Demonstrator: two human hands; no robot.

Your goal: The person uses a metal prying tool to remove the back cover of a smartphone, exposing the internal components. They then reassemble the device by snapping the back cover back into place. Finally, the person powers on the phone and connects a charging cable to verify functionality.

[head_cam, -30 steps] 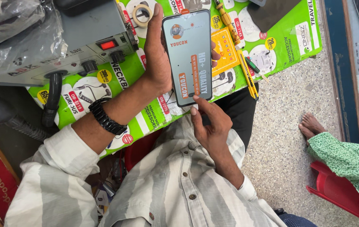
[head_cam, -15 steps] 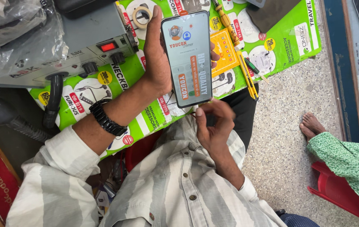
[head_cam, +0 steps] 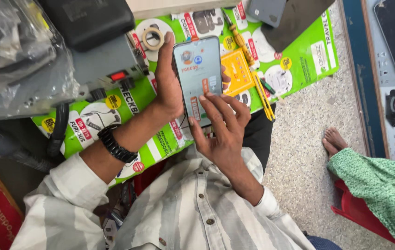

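My left hand (head_cam: pixel 167 88), with a black band on its wrist, holds a smartphone (head_cam: pixel 196 69) upright over the work table, its lit screen facing me. My right hand (head_cam: pixel 223 132) is spread open just below and over the phone's lower end. Its fingertips rest on the lower part of the screen. Both sleeves are of a light striped shirt.
A green printed mat (head_cam: pixel 299 55) covers the table. On it lie a tape roll (head_cam: pixel 152 38), a yellow pad (head_cam: pixel 237 74) and yellow-handled tools (head_cam: pixel 262 95). A grey machine with a red switch (head_cam: pixel 116 75) stands at the left. Another person's bare foot (head_cam: pixel 334 141) and green garment (head_cam: pixel 378 185) are at the right.
My right hand has uncurled and moved up from below the phone onto the lower screen. The left hand keeps holding the phone in about the same place.
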